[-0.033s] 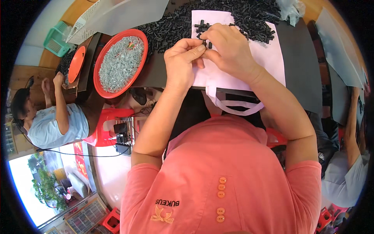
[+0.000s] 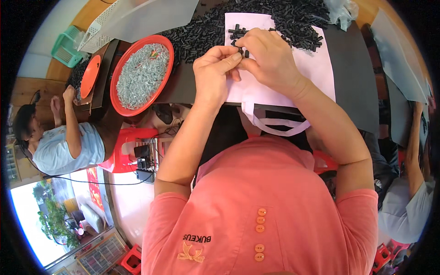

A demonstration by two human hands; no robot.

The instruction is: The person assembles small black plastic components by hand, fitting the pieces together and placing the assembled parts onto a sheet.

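Observation:
Over the pale pink cloth bag (image 2: 316, 78), my two hands meet close together. My left hand (image 2: 213, 73) pinches with thumb and forefinger a small black plastic part (image 2: 240, 50), mostly covered by the fingers. The fingers of my right hand (image 2: 272, 59) close on the same part from the other side. A few loose black pieces (image 2: 237, 32) lie on the bag just beyond my fingertips. Farther back, a heap of small black pieces (image 2: 197, 39) spreads across the dark table and onto the bag's far part.
To the left stands a round red tray (image 2: 113, 87) filled with small silvery pieces (image 2: 140, 78). The bag's handle (image 2: 279, 130) hangs off the table's near edge. A clear plastic bag (image 2: 343, 13) lies at the back right. Another person (image 2: 68, 142) sits at left; a grey sleeve (image 2: 405, 211) shows at right.

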